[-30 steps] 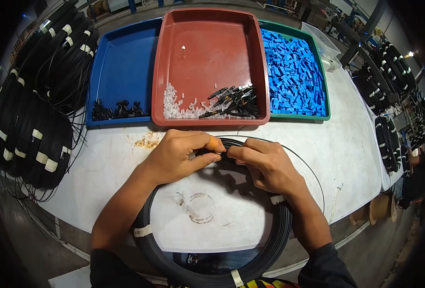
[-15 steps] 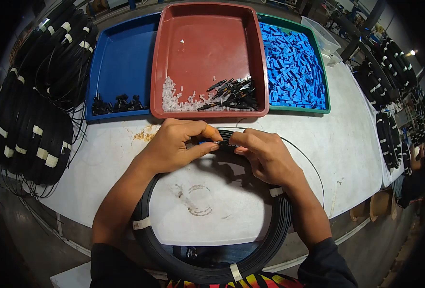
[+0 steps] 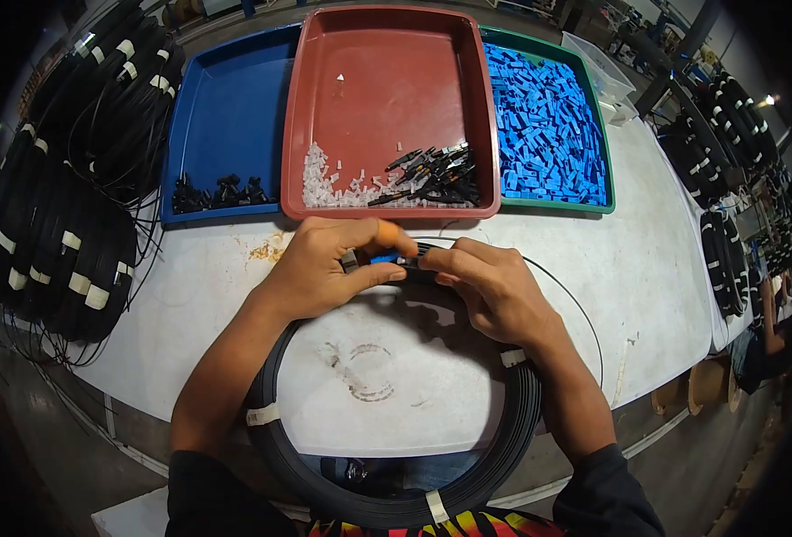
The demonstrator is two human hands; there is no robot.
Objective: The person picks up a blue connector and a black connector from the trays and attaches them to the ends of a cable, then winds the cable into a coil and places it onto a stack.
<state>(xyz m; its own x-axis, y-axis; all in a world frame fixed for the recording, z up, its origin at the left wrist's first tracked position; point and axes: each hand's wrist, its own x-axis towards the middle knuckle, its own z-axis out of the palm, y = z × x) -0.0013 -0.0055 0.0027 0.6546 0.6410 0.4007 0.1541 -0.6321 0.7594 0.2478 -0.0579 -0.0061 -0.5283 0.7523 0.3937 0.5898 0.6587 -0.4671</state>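
Between thumb and forefinger, my left hand (image 3: 324,268) pinches a small blue connector housing (image 3: 384,258); the forefinger has an orange wrap on it. My right hand (image 3: 493,282) meets it from the right, fingers closed at the housing's end on a small dark connector part that is mostly hidden. A pale bit shows where the fingertips meet. Both hands are over the far side of a black cable coil (image 3: 526,416), bound with white tape and hanging over the table's near edge. One loose cable strand (image 3: 586,324) arcs out to the right.
Behind my hands stand a blue tray (image 3: 226,116) with black pieces, a red tray (image 3: 387,89) with clear pieces and black connectors, and a green tray (image 3: 610,201) full of blue housings. Coils (image 3: 47,233) are stacked left, more (image 3: 725,259) right. A person's arm (image 3: 774,331) shows far right.
My left fingers have shifted so that more of the blue housing shows. My right fingertips have moved slightly left, covering the dark part that was visible between the hands.
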